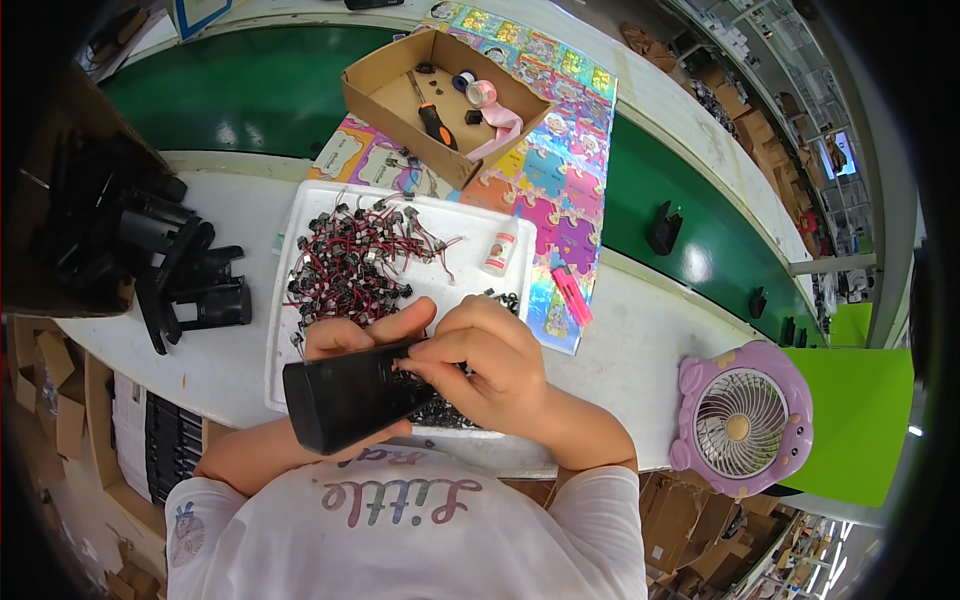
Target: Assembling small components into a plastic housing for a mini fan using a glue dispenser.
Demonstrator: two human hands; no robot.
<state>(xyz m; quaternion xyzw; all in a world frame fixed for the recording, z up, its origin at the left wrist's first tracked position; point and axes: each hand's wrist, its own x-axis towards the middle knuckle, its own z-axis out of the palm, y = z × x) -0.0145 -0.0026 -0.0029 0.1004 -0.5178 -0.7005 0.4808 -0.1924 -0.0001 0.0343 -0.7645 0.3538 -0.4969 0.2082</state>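
A black, box-shaped plastic housing point(335, 405) is tilted in front of my chest. My left hand point(372, 328) is wrapped around it from the far side and below. My right hand point(490, 362) pinches at the housing's right end; what sits between the fingertips is too small and covered to make out. Beneath both hands lies a white foam tray point(468, 228). It holds a heap of small black parts with red and black wires point(350, 262), and a small white bottle point(499, 248) stands at its right side. More small black parts point(445, 412) show under my right wrist.
Beyond the tray, a cardboard box point(390, 98) holds an orange-black screwdriver point(436, 125) and a pink ribbon roll point(482, 94). A pink cutter point(572, 296) lies on the colourful sheet point(575, 190). A purple fan point(742, 420) stands right; black housings point(200, 280) spill from a carton left.
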